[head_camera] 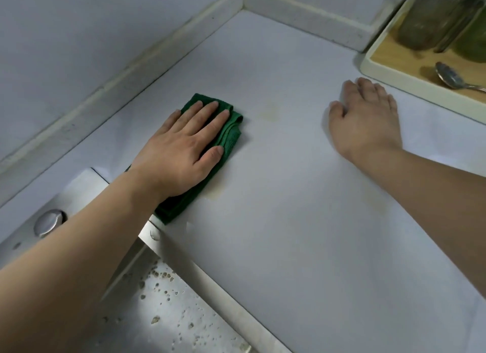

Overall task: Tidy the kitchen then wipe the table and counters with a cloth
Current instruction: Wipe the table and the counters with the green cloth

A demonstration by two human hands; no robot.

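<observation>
On the surface (289, 221) just beside the sink (168, 321) lies the folded green cloth (228, 137), soft, light and likely to bunch; a flat palm suits it better than a pinch. The left hand (184, 147) presses it with straight fingers. At three o'clock, the right hand (365, 121) rests flat, grasping nothing.

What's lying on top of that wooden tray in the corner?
On the wooden tray lie a metal spoon and some jars, cut off by the frame edge; their contents are too blurred to tell.
</observation>
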